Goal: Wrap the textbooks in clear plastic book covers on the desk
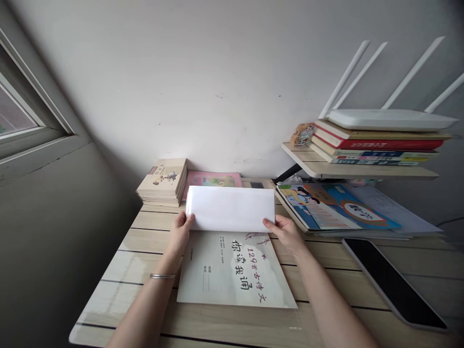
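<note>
A thin booklet with printed characters on its pale cover lies flat on the wooden desk in front of me. Above it I hold a white sheet of paper up by its lower corners, so its blank face tilts toward me. My left hand pinches the sheet's lower left corner; a thin bracelet sits on that wrist. My right hand pinches the lower right corner. The sheet hides the booklet's far edge.
A stack of tan books and a pink book lie at the back by the wall. Colourful books lie to the right under a small shelf bearing books and a white router. A dark tablet rests at right.
</note>
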`<state>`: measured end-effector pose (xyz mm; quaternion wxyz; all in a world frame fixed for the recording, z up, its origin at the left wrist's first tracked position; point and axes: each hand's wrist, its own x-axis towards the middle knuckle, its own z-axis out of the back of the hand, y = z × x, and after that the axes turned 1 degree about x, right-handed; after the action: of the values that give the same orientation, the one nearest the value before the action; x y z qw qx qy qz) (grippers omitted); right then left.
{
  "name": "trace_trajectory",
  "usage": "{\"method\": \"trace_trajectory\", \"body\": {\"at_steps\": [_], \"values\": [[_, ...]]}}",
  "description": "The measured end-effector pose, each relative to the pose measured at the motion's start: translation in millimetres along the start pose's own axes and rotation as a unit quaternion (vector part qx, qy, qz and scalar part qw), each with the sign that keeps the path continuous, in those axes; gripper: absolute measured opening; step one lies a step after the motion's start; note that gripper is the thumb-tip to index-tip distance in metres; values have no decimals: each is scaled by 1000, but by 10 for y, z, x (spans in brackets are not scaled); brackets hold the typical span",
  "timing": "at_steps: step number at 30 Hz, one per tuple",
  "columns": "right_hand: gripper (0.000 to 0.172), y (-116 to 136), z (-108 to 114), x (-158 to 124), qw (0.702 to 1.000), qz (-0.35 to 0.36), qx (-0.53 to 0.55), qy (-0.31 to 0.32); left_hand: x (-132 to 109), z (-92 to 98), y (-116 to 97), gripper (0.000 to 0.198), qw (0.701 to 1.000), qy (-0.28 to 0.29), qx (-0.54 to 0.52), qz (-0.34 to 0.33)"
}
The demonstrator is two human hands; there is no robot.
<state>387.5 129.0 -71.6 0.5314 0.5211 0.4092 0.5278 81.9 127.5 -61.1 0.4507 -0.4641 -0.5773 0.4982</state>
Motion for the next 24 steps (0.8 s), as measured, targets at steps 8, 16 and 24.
{"method": "trace_trajectory", "body": {"at_steps": [8,16,24], "values": [[48,-89,104,18,998,22,-64,-12,-15,-32,0,39,999,-31,26,-5],[43,-138,35,29,997,44,-56,-35,-8,8,-26,37,999,11,-36,9],[42,-75,18,14,999,23,28,4,10,-23,37,33,1000,-21,6,-12]]}}
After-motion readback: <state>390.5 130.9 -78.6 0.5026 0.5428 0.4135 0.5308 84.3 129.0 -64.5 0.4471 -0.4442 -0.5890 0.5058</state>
